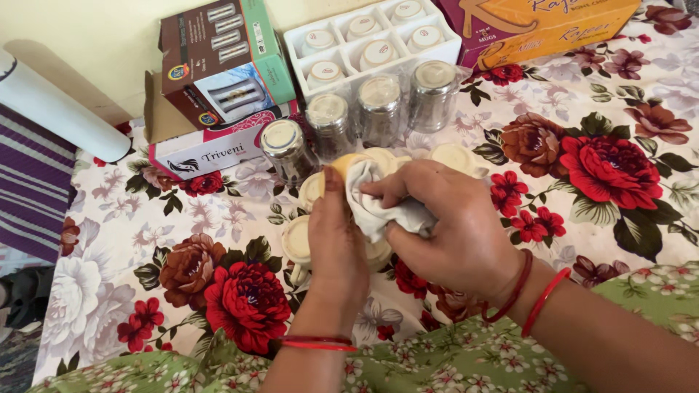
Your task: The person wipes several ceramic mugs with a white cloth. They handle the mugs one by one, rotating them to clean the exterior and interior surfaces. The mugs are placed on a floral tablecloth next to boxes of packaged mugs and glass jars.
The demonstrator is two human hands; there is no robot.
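Observation:
My left hand (336, 244) grips a cream-coloured cup (345, 164), of which only the rim shows above my thumb. My right hand (451, 225) presses a pale grey cloth (378, 207) against and into that cup. Both hands are over a flower-patterned sheet (597, 167). Around them stand several more cream cups upside down, one (296, 240) left of my left wrist and one (457, 158) behind my right hand. Red bangles are on both wrists.
Several steel tumblers (379, 109) wrapped in clear plastic stand behind the cups. A white divided tray (451, 45) holds more cups. A brown and green carton (218, 58) lies on a white and pink box (211, 149). An orange box (553, 25) is far right, a white cylinder (58, 109) far left.

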